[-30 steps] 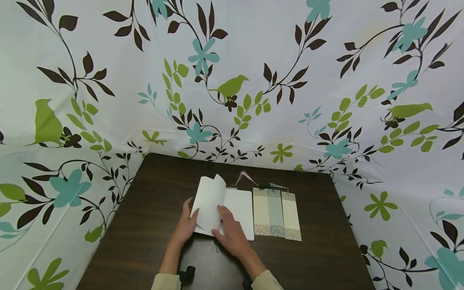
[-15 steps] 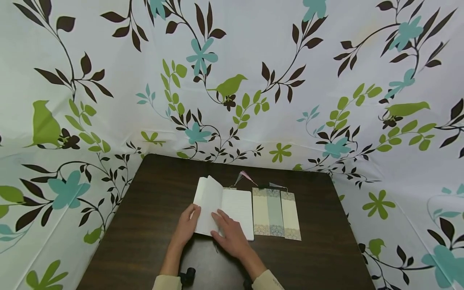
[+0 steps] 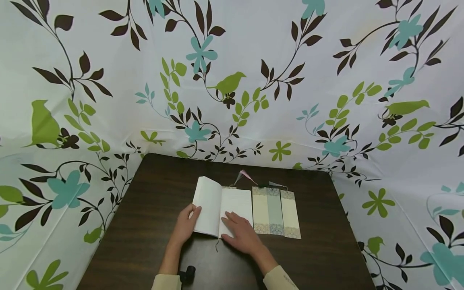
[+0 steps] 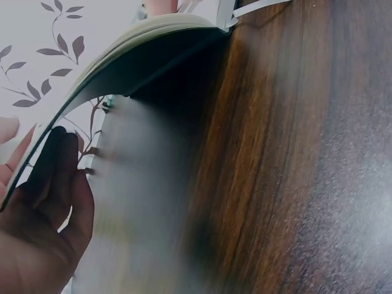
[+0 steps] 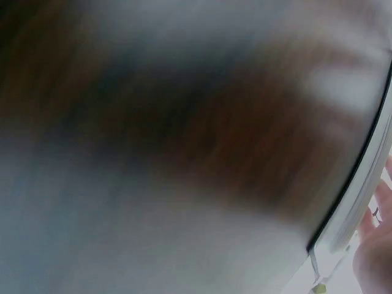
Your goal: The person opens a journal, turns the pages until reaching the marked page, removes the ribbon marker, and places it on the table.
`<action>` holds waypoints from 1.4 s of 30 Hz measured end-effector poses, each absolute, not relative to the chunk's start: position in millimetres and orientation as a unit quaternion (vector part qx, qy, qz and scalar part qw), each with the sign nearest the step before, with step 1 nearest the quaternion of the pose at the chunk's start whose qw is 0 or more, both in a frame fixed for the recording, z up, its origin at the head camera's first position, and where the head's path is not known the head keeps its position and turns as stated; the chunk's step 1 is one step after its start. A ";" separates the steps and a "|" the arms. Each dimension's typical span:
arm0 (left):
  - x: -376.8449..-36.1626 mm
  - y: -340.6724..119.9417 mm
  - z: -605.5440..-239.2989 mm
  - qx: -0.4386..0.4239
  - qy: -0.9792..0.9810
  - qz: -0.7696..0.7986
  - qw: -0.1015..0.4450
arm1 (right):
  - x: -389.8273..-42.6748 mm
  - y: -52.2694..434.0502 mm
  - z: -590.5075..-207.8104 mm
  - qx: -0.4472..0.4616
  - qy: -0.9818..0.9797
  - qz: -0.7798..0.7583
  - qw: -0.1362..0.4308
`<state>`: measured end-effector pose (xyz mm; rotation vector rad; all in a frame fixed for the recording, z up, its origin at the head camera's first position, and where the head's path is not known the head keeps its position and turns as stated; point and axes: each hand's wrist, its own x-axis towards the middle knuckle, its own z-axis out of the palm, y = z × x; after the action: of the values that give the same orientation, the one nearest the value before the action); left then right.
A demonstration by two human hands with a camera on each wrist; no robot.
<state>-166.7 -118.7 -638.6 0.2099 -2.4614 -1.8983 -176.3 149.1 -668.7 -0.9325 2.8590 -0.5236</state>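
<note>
Head view: a notebook [image 3: 222, 206] is lying open on the dark table [image 3: 152, 209], just below the centre of the frame. Its left half is rising off the tabletop in a curve; its right page is lying flat.

The left hand [image 3: 185, 226] is sitting at the lower left edge of the notebook, fingers curling under the raised left half and thumb lying on top of the page — it is gripping that half. In the left wrist view the fingers [image 4: 52, 177] are showing dark at the lower left of the frame, under the lifted cover [image 4: 141, 67], which is arching from the lower left up to the top centre.

The right hand [image 3: 243, 235] is lying flat on the lower part of the right page, fingers straight and spread, pressing down and holding nothing. The right wrist view is badly blurred; only a notebook edge [image 5: 361, 202] is running down the right side of the frame, with a bit of the hand at the lower right corner.

Just right of the notebook, three bookmarks [image 3: 276, 211] are lying side by side, edges touching — the nearest one is sitting right beside the right page. Tassels [image 3: 246, 175] are lying above them, toward the table's far edge. A patterned cloth [image 3: 232, 60] with leaves and birds is filling the frame around the table.
</note>
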 end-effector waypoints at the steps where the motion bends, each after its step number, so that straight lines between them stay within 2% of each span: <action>1: -167.0 -119.6 -638.2 0.068 -0.791 -0.607 0.014 | -177.4 151.6 -668.3 -0.309 0.935 -0.165 0.046; 11: -165.6 -130.2 -636.4 0.093 -0.815 -0.572 -0.009 | -183.2 169.0 -662.8 -0.317 0.936 -0.140 0.057; 29: -163.9 -131.5 -641.2 0.093 -0.806 -0.584 -0.008 | -185.4 171.1 -661.0 -0.306 0.937 -0.155 0.073; 36: -163.8 -132.5 -644.4 0.103 -0.803 -0.587 -0.015 | -183.8 175.4 -661.7 -0.345 0.919 -0.187 0.034; 42: -164.0 -131.6 -646.0 0.106 -0.801 -0.589 -0.020 | -180.2 176.6 -656.3 -0.383 0.916 -0.120 -0.016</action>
<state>-164.0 -131.6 -646.0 0.3361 -2.5488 -1.8732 -180.2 176.6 -656.3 -1.2152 2.9075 -0.3801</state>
